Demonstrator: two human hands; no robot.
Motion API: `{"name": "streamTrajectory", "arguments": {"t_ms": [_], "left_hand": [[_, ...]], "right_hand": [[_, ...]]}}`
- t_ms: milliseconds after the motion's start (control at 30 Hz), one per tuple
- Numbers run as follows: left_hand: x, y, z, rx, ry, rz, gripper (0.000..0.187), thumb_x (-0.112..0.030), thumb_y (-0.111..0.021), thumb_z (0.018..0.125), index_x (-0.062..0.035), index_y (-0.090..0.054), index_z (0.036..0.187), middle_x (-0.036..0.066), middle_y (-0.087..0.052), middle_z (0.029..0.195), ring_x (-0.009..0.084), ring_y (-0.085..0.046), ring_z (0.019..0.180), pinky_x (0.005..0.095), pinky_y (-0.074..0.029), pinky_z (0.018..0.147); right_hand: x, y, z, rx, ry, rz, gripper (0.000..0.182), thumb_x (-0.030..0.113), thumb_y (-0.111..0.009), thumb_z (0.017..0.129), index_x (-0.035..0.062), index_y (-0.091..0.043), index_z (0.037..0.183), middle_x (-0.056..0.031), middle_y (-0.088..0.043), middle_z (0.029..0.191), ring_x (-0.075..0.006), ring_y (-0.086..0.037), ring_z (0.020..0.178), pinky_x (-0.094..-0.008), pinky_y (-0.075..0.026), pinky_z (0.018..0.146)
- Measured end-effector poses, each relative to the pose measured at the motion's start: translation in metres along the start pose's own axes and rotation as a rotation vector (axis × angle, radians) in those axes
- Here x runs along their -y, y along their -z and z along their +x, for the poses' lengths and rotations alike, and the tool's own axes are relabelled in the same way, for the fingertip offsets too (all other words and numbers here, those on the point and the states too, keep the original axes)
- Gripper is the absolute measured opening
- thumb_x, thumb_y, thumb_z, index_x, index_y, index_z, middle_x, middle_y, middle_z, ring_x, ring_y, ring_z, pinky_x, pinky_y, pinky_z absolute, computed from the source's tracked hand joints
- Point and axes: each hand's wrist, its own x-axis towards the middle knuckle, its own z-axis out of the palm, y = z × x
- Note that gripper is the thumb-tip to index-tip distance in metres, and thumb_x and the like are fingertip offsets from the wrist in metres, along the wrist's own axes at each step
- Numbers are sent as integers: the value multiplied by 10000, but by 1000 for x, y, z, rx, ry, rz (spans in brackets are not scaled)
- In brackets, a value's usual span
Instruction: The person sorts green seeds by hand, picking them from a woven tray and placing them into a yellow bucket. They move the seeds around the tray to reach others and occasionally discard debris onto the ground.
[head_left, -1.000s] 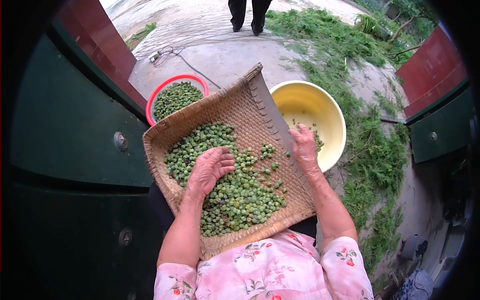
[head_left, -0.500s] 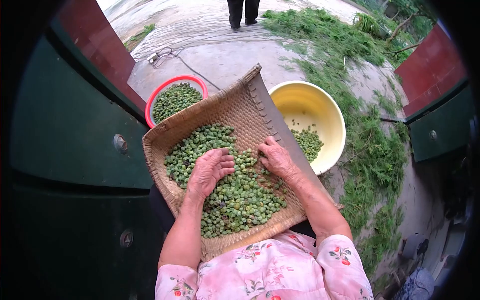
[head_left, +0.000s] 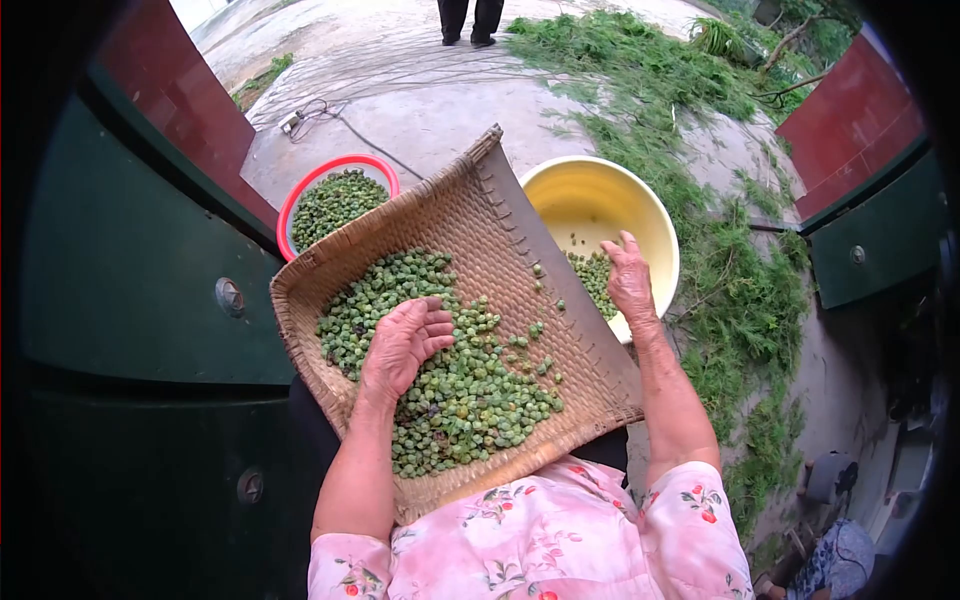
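Observation:
A woven tray (head_left: pixel 500 220) lies tilted across my lap, with a heap of small green fruits (head_left: pixel 480 400) on its left and lower part. My left hand (head_left: pixel 408 342) rests on the heap, its fingers curved and slightly apart, with nothing visible in it. Over the near right edge of the yellow basin (head_left: pixel 650 220) is my right hand (head_left: pixel 630 278), fingers raised and apart, holding nothing that I can see. More green fruits lie at the bottom of the basin. A few loose ones sit on the tray's smooth right strip.
A red-rimmed bowl (head_left: pixel 393 180) full of green fruits stands behind the tray. Cut green branches (head_left: pixel 740 300) cover the ground at right. A person's dark-trousered legs (head_left: pixel 470 18) stand at the top. Green doors (head_left: pixel 150 260) flank me, and a cable crosses the floor.
My right hand has moved from the fruits on the tray out to the right, over the yellow basin, and its fingers have spread. Some fruits now lie scattered towards the tray's right side.

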Motion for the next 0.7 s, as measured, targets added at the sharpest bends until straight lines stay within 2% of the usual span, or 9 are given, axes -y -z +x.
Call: {"name": "streamTrajectory", "arguments": {"t_ms": [67,167,200,300,400,533,700], "left_hand": [[0,0,0,3,0,-4,329,-214,-515,948,60,-491,1129,138,-601,948,193,-622,796,302,-565,679],[0,0,0,11,-3,-15,325,-211,-513,949,60,-490,1127,139,-600,946,194,-624,793,305,-566,677],[0,1,0,12,-4,-16,323,-209,-513,949,60,-490,1126,140,-600,945,195,-624,792,306,-566,676],[0,1,1,8,1,-20,319,-206,-513,949,61,-489,1122,140,-600,942,197,-626,790,306,-567,674],[1,2,1,7,4,-27,316,-204,-513,949,61,-490,1118,140,-601,938,199,-626,787,306,-567,673],[0,1,0,6,2,-30,298,-197,-515,946,56,-499,1103,135,-608,930,202,-630,785,311,-566,676],[1,2,1,18,8,-38,290,-191,-518,946,47,-507,1112,126,-612,927,204,-629,791,331,-560,697]], "right_hand": [[0,6,-5,-46,16,-183,213,-33,-527,811,29,-654,971,-211,-558,1158,-349,-587,961,-367,-482,888],[8,0,-18,41,83,-195,182,2,-562,816,42,-660,963,-183,-575,1099,-321,-594,931,-365,-493,842],[15,-6,-20,208,-81,-57,149,54,-615,802,54,-665,942,-141,-593,980,-280,-599,888,-364,-491,800],[44,-13,-38,258,-32,96,112,85,-641,789,50,-657,894,-116,-585,868,-270,-599,830,-378,-487,759],[53,-17,-46,323,27,61,124,53,-642,768,40,-615,888,-158,-558,843,-329,-585,822,-399,-491,759],[43,-30,-32,247,-61,244,215,36,-629,749,5,-578,956,-201,-573,875,-363,-578,840,-428,-475,775],[53,-54,-16,256,-51,216,260,71,-661,734,-15,-558,957,-218,-555,925,-395,-571,873,-448,-467,805]]}}
